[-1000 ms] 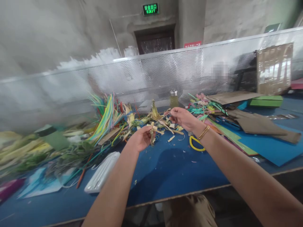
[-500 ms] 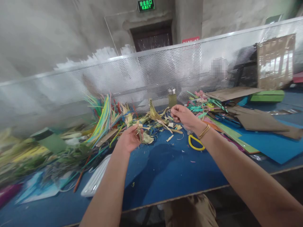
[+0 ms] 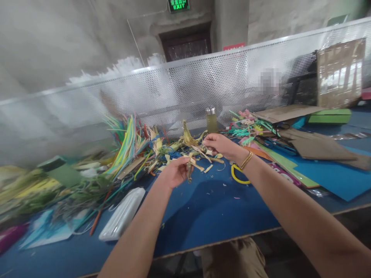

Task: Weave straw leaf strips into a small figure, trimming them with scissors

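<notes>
My left hand (image 3: 174,172) is closed around a small bundle of dried yellowish leaf strips (image 3: 189,165) held just above the blue table (image 3: 203,210). My right hand (image 3: 218,145), with a gold bracelet on its wrist, pinches a thin strip that runs from that bundle, right beside a heap of husk and leaf scraps (image 3: 185,143). A yellow-handled pair of scissors (image 3: 238,174) lies under my right wrist.
Coloured strips and straws (image 3: 127,141) pile up at the left, with a white flat pack (image 3: 123,214) in front of them. A small glass bottle (image 3: 211,119) stands by the perforated metal screen (image 3: 185,87). Coloured paper sheets and brown card (image 3: 315,148) cover the right side.
My left hand has shifted right and slightly down with its bundle. My right hand has dropped a little toward the scrap heap. The view has steadied.
</notes>
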Demonstrator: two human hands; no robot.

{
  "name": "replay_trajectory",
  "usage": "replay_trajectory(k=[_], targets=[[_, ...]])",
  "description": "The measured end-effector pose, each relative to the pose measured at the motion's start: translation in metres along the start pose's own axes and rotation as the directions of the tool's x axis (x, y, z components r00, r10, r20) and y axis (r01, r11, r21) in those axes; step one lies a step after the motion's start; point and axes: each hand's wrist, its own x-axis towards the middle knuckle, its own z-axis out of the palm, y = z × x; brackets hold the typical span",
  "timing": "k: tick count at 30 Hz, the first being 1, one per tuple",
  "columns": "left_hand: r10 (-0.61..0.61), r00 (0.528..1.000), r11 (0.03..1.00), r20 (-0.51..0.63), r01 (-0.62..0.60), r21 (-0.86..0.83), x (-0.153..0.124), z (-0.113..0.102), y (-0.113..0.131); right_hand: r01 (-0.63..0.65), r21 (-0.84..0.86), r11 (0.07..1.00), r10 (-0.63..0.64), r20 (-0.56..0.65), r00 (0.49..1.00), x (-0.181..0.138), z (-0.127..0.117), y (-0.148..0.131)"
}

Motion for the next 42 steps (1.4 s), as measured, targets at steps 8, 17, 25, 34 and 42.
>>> replay_trajectory(k=[8,17,25,34,42], targets=[[-0.001,0.992,0.984,-0.124,-0.021,-0.177,-0.001,-0.003,0.002,-0.092,0.549,0.831,0.094,0.025,0.995,-0.005,-0.009,0.009],[0.054,0.986,0.999,-0.161,-0.052,0.012,0.006,-0.004,-0.006,0.153,-0.134,0.979,-0.161,-0.054,0.985,-0.007,-0.003,0.018],[0.150,0.975,0.980,-0.163,-0.126,0.152,0.009,-0.003,-0.011,0.363,-0.722,0.589,-0.422,0.108,0.900,-0.013,0.005,0.013],[0.097,0.971,0.986,-0.217,-0.063,0.156,0.008,-0.002,-0.012,0.398,-0.731,0.554,-0.483,0.108,0.869,-0.018,0.010,0.008],[0.048,0.966,0.996,-0.255,-0.026,0.088,0.010,-0.001,-0.011,0.428,-0.721,0.544,-0.509,0.123,0.852,-0.017,0.011,0.007]])
